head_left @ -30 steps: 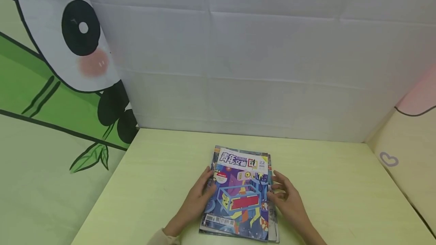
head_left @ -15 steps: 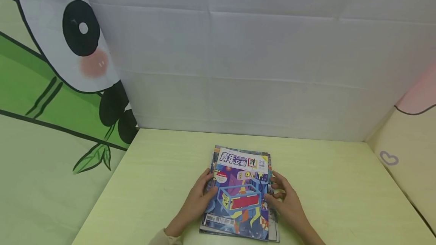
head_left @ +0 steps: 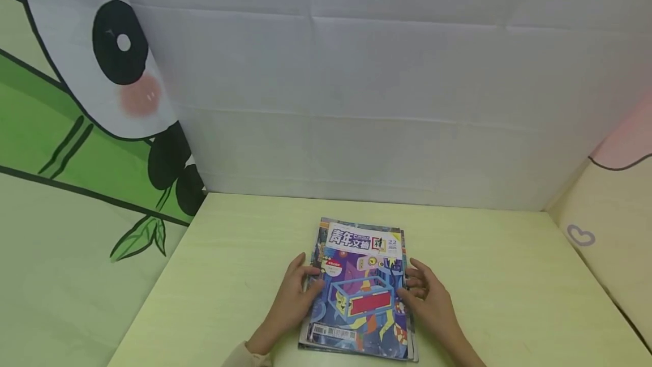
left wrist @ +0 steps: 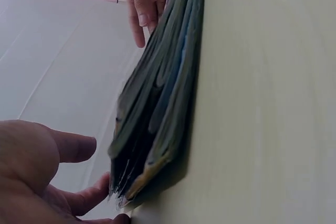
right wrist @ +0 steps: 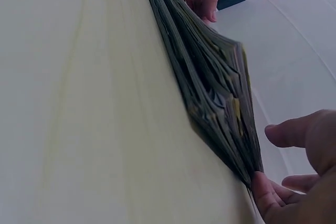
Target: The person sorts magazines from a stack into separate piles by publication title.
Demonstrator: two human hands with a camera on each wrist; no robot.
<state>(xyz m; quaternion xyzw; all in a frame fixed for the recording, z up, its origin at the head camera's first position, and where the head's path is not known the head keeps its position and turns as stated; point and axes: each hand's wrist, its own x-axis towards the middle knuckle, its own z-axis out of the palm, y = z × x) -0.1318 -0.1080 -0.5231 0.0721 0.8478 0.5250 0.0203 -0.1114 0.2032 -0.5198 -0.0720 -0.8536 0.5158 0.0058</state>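
A small stack of magazines (head_left: 414, 350) lies on the table, the top magazine (head_left: 359, 299) with a purple-blue cover and a red box drawing. Lower ones stick out unevenly at the left, back and right edges. My left hand (head_left: 291, 300) is at the stack's left side, fingertips at the edge and thumb beside the cover. On the opposite side, my right hand (head_left: 433, 307) has its fingers against the right edge. In the wrist views the stack's page edges (left wrist: 157, 90) look fanned, and each thumb (right wrist: 289, 132) stands apart from the magazines while fingers touch the side.
The pale yellow table (head_left: 509, 276) spreads around the stack. A white sheet (head_left: 377, 101) rises as a wall behind it. A panda and bamboo print (head_left: 102, 146) covers the left side, and a cream panel with a heart (head_left: 581, 235) stands right.
The top magazine has shifted slightly to the right over the others. My left fingers have moved, one now reaching in at the left edge; the right hand has stayed nearly in place.
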